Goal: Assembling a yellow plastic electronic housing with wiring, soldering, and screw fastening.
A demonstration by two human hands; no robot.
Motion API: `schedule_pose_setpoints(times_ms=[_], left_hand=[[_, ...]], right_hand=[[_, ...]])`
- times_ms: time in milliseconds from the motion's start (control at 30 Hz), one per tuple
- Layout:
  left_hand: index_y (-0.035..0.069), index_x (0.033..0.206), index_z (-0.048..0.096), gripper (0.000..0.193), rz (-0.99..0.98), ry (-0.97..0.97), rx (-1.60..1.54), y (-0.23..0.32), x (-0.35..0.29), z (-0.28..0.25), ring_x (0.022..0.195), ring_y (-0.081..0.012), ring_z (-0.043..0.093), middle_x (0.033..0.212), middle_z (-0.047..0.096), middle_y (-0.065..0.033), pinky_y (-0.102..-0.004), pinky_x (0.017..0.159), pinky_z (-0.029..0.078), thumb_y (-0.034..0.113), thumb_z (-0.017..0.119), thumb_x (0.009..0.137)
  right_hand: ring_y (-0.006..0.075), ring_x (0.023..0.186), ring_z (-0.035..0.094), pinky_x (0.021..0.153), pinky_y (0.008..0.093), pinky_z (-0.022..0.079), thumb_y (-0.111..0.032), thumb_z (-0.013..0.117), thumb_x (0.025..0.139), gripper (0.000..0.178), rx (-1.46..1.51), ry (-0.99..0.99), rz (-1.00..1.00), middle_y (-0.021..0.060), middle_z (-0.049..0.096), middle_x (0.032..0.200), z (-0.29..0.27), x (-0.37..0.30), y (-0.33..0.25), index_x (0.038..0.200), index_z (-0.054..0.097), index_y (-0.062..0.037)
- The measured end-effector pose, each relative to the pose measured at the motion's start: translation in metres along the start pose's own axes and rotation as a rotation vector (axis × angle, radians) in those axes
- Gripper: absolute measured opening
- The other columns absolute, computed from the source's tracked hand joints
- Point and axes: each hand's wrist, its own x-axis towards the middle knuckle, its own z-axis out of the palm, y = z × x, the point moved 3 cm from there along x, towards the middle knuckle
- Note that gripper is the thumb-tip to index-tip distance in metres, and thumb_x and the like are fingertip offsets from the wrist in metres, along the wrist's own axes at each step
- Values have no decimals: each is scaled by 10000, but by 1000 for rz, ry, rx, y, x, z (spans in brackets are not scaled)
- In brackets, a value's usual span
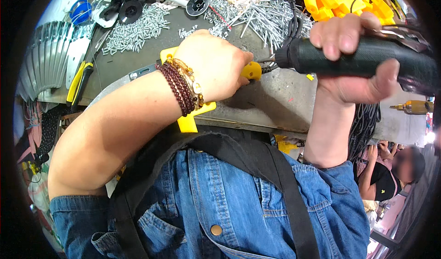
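My left hand [213, 64] is closed around a yellow plastic housing [251, 70] and presses it on the grey worktop. Parts of the housing show on both sides of the hand; its middle is hidden beneath. A black cord sleeve [266, 69] sticks out of its right end. From the left side, a long silver metal strip [142, 71] extends under my forearm. My right hand [351, 59] grips a thick black electric screwdriver [349, 56], held level. Its bit points left at the housing's right end; whether they touch, I cannot tell.
Heaps of silver screws [138, 29] and longer metal pins [266, 22] cover the back. Yellow housings [342, 2] pile up at back right. At left lie fanned metal blades [46, 61] and yellow-black pliers [79, 84]. Another person [383, 176] sits at lower right.
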Motion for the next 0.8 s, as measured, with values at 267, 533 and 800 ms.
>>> schedule_pose_setpoints(times_ms=[267, 533, 800], left_hand=[[154, 1242, 677, 473, 20, 2, -19, 0, 0, -2, 775, -279, 680, 760, 687, -99, -402, 791, 454, 400, 691, 838], [142, 1154, 698, 417, 10, 39, -68, 1, 1, -4, 758, -299, 670, 738, 674, -100, -421, 765, 461, 403, 699, 828], [158, 1108, 719, 374, -9, 24, -84, -1, 0, -4, 751, -311, 667, 719, 672, -111, -425, 762, 467, 391, 709, 817]], right_hand=[[183, 741, 564, 755, 381, 422, -554, 587, 854, 628, -46, -10, 59, 34, 586, 880, 0, -4, 28, 1292, 550, -106], [176, 709, 569, 710, 364, 447, -583, 591, 845, 702, -100, -74, 18, 41, 591, 871, 5, 1, 26, 1320, 536, -68], [179, 672, 563, 672, 372, 453, -595, 592, 850, 586, -79, -82, 33, 45, 579, 820, 6, 2, 37, 1145, 581, -88]])
